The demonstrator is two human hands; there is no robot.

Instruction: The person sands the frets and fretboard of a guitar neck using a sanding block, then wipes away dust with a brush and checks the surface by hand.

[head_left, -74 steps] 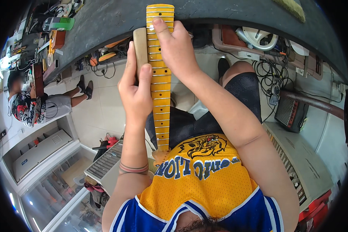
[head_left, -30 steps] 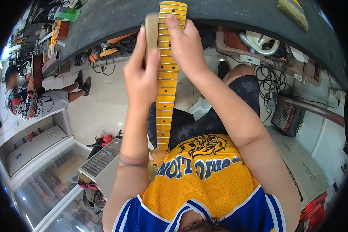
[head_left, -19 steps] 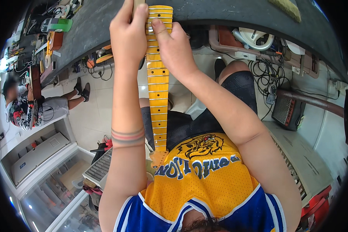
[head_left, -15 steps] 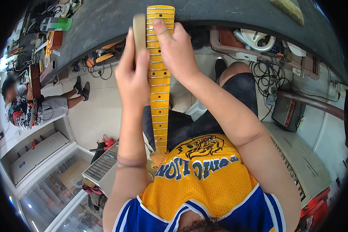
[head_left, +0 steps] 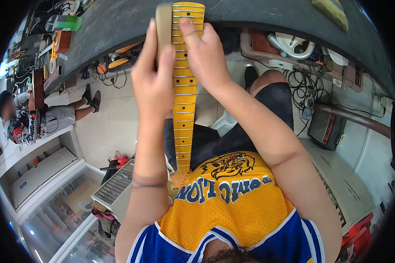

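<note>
Head view: my left hand (head_left: 156, 85) grips sanding block (head_left: 163, 24), right hand (head_left: 204, 57) pins guitar neck (head_left: 183, 87); uneven pressure could gouge frets

Both hands raised, left (head_left: 153, 83) seemingly clenched, right (head_left: 205, 55) pressing

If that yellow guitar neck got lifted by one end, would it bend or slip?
The guitar neck looks like a rigid wooden bar, so it would probably stay straight. Its glossy yellow face might feel a bit slick, though the metal frets should give some purchase. The left hand and right hand both steady it, suggesting a long piece apt to swing.
</note>
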